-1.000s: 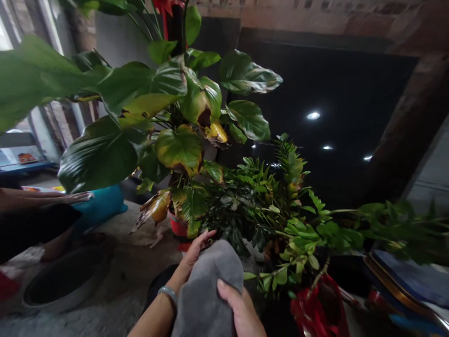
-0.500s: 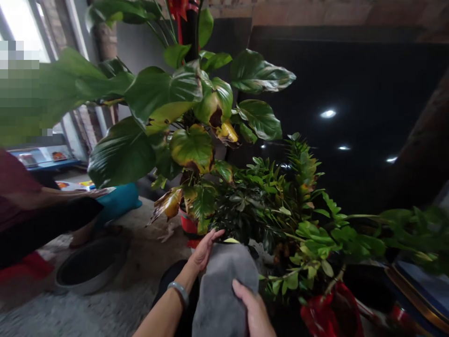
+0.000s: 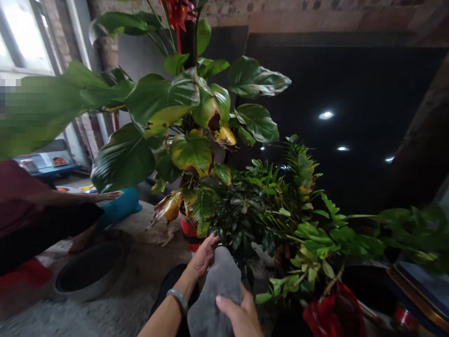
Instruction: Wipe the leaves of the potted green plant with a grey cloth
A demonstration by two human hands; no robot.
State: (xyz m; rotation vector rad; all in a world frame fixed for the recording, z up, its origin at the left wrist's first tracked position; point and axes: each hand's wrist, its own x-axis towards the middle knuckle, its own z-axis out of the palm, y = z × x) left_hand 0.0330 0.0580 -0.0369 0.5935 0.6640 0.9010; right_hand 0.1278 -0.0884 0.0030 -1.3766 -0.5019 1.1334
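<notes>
A grey, soft-looking flat piece, perhaps fabric, is low in the middle of the head view. My right hand grips its right side, thumb on top and fingers mostly hidden beneath. My left hand is at its upper left edge, fingers stretched out and pointing away from me. Whether the left palm presses on the piece I cannot tell. A pale bracelet is on my left wrist. The near end of the piece runs out of the frame.
Ahead stands a large-leaved potted plant in a red pot, with bushy greenery beside it. At left a co-worker's arm reaches over a teal bundle, near a dark basin. A red bag is at lower right.
The grey piece has turned and its far end looks narrower. My right hand has shifted left and slightly down with it. My left hand remains by its edge; the co-worker's hand has moved slightly.
</notes>
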